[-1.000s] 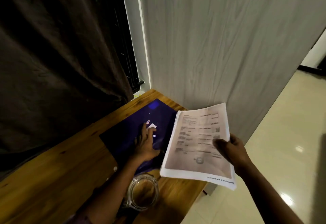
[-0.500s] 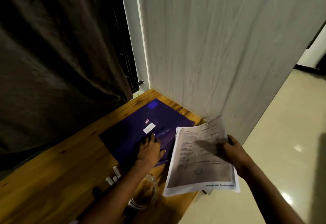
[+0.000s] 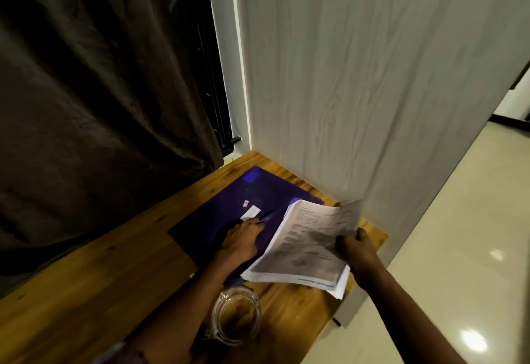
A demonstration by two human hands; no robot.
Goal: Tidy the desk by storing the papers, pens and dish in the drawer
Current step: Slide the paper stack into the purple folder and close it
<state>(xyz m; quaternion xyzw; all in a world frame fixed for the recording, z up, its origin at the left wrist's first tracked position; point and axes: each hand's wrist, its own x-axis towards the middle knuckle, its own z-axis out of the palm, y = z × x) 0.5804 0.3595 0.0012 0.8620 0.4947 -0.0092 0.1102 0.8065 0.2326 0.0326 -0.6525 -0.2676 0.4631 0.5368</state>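
A stack of printed white papers [image 3: 304,249] is held low over the right end of the wooden desk [image 3: 94,286], its far corner curling up. My right hand [image 3: 355,249] grips the stack's right edge. My left hand [image 3: 241,240] rests flat on a dark purple folder [image 3: 229,205] lying on the desk, fingers together near its white label. A clear glass dish [image 3: 236,317] stands near the desk's front edge, just below my left forearm. No pens or drawer are visible.
A pale wood-grain panel [image 3: 358,76] rises right behind the desk's right end. A dark curtain [image 3: 100,91] hangs along the back left. Glossy cream floor tiles [image 3: 459,249] lie to the right of the desk.
The papers have come down and left, from held up in the air to low over the desk beside the folder. My left hand slid back along the folder toward me.
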